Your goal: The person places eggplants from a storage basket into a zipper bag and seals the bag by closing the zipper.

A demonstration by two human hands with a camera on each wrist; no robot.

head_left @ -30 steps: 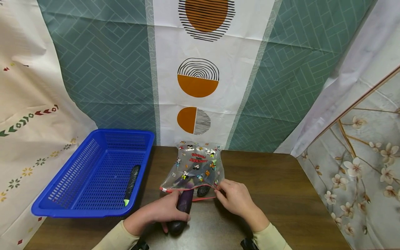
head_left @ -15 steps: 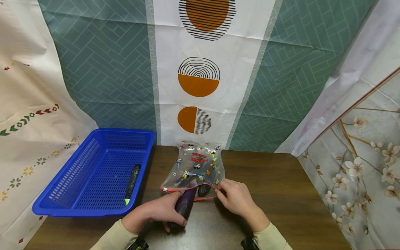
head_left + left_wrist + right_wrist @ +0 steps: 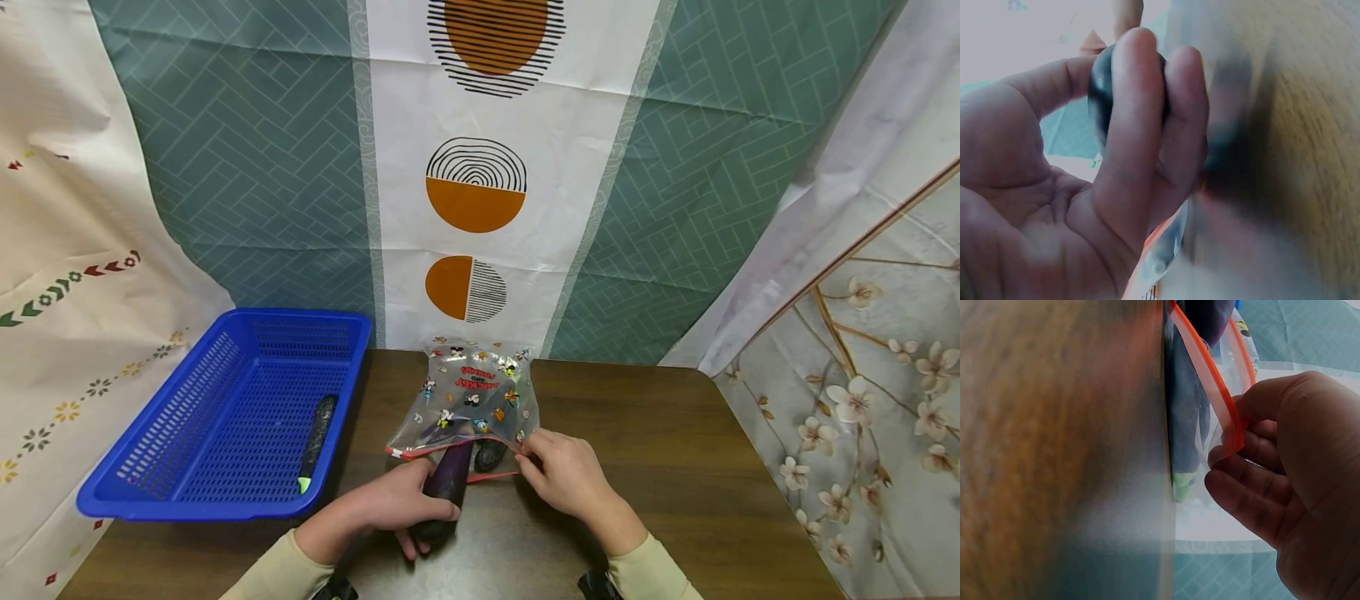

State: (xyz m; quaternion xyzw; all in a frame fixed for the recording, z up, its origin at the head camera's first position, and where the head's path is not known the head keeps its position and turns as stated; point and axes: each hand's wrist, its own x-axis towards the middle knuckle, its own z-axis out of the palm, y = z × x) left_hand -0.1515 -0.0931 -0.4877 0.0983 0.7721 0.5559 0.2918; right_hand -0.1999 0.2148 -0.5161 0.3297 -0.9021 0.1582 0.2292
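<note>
Table (image 3: 660, 450) is bearing the Mickey-print zip bag (image 3: 472, 396), with the eggplant (image 3: 451, 479) extending partway inside, left hand's (image 3: 397, 500) fingers gripping its outer end, right hand's (image 3: 567, 473) fingers pinching the bag's edge; insertion is apparently proceeding, next calling for a deeper push.

- Clear plastic zip bag (image 3: 474, 398), cartoon prints, red-edged mouth: lies on brown wooden table (image 3: 637, 433), mouth gaping; edge pinched by right hand (image 3: 566, 475).
- Long, glossy, dark-purple eggplant (image 3: 452, 475): gripped by left hand (image 3: 401, 497); far end inside bag mouth, near end outside.
- Dark elongated vegetable (image 3: 491, 457), green tip: inside bag, right of eggplant.
</note>
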